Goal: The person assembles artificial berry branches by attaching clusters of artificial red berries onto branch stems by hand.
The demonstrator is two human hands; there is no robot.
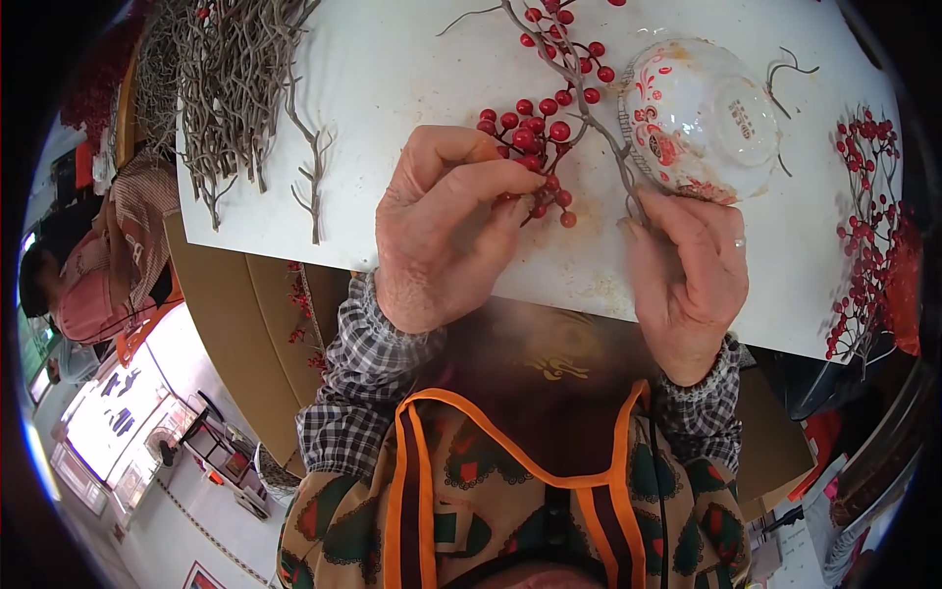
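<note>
Under my hands is a grey-brown twig (620,147) with clusters of red berries, lying over the white table. My left hand (446,221) is closed, its thumb and fingers pinched at a cluster of red berries (530,133) on the branch's left side. The fingertips cover part of the berry stems. At the lower end of the twig, my right hand (692,270) is closed with thumb and forefinger gripping the stem. Just above that hand sits an upturned white bowl (702,113) with red patterns and brownish stains along its rim.
A pile of bare twigs (231,93) covers the table's left side. Finished-looking berry branches (863,226) lie along the right edge. Small twig pieces (782,79) rest by the bowl. A cardboard box (245,334) stands below the table at left. Another person (93,280) sits at far left.
</note>
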